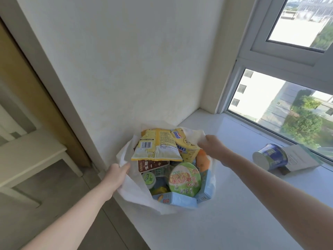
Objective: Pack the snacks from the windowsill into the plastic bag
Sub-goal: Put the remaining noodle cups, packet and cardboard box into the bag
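Observation:
A white plastic bag (133,193) stands open on the white windowsill (225,222), near its left end by the wall. Inside lie a yellow snack pouch (156,147), a yellow box marked BIG (185,147), a green-lidded noodle bowl (184,178), a brown pack (151,164), a small green cup (148,179) and light blue boxes (177,199). My left hand (116,175) grips the bag's left rim. My right hand (214,147) grips the far right rim. A blue noodle cup (269,156) lies on its side further right on the sill.
A pale booklet or flat packet (301,156) lies beside the blue cup against the window frame (270,130). The wall (126,69) is right behind the bag. Left of the sill the floor drops away, with a pale table (30,157) and a door frame there.

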